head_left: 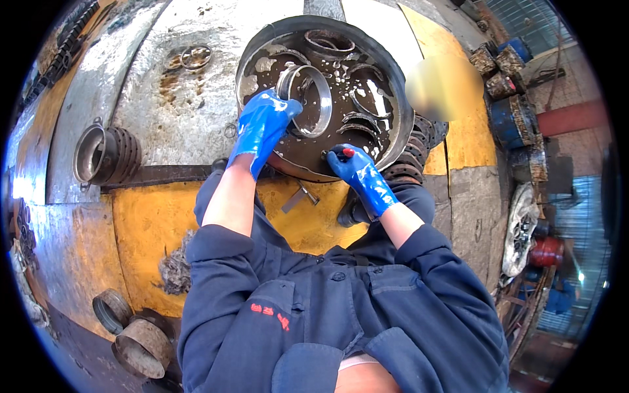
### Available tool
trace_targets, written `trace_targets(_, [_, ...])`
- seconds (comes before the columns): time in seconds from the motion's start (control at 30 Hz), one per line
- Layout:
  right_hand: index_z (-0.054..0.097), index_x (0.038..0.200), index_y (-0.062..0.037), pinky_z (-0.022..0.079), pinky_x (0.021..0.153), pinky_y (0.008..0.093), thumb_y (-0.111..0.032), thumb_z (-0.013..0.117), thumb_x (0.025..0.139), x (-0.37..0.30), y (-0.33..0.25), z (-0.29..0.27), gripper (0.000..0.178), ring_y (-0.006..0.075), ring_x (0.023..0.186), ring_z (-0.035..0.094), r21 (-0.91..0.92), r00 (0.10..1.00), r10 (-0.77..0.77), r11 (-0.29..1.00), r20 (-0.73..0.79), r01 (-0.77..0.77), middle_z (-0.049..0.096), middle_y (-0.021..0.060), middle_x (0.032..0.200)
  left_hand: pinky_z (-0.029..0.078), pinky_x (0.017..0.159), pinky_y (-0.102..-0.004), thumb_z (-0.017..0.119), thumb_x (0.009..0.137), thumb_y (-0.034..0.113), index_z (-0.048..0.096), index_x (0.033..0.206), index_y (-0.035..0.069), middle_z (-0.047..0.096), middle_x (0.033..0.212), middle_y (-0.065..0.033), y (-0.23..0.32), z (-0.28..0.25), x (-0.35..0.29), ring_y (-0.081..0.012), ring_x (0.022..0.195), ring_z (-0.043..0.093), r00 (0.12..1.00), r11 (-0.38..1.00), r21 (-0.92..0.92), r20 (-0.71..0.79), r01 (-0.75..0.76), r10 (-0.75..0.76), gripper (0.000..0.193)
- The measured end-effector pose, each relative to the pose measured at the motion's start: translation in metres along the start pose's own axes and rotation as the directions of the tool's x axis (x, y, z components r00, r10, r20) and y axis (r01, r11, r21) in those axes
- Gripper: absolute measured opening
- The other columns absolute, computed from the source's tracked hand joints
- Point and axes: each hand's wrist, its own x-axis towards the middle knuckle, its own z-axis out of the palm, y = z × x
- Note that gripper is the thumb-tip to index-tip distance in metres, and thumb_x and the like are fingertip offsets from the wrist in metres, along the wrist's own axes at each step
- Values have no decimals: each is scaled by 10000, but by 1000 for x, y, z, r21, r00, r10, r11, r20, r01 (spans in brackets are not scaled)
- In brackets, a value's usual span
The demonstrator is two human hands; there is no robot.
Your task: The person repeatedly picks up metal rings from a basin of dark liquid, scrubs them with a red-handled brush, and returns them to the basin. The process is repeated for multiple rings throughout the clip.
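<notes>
In front of me stands a wide round metal tub (402, 98), partly filled with dark, murky liquid with foam patches. My left hand (264, 124), in a blue rubber glove, grips a shiny metal ring (325, 98) by its left side and holds it tilted above the liquid. Several other rings lie in the tub, among them a brownish ring (329, 43) at the far side and half-sunk curved ones nearer. My right hand (360, 173), gloved likewise, is closed at the tub's near rim. A red spot shows at its thumb; what its fingers hold is hidden.
Left of the tub sits a ribbed stack of metal rings (121, 156). A small metal tool (306, 194) and a grey rag clump (175, 265) lie on the yellow floor plate. More large rings (145, 347) stand lower left; blue drums (513, 121) line the right.
</notes>
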Motion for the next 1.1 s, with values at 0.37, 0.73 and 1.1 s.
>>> trace_targets(0.37, [804,1095,-135,616,879,446,-387,714,988,2,0,0,289,368,998,775,-6,1000,13,1000,14,-13,807,151,1037,540,987,-514,759,862,485,778,1153,-33,759,1174,-303,-8,6,2,-473,1146,709,993,991,87,-47,-105,109,595])
trace_targets(0.73, [807,1102,-129,614,887,445,-374,720,986,4,6,3,284,367,1011,773,13,999,-30,999,15,29,803,152,1056,549,965,-500,722,852,440,782,1094,-24,762,1144,-293,-11,10,6,-451,1118,716,989,988,94,-71,-121,127,526])
trace_targets(1.1, [803,1100,-112,613,876,445,-360,714,996,5,3,1,283,373,1001,770,17,998,-44,999,36,43,797,162,1046,553,963,-501,701,870,425,805,1051,-13,760,1124,-286,-7,8,2,-440,1103,716,986,984,100,-62,-148,155,485])
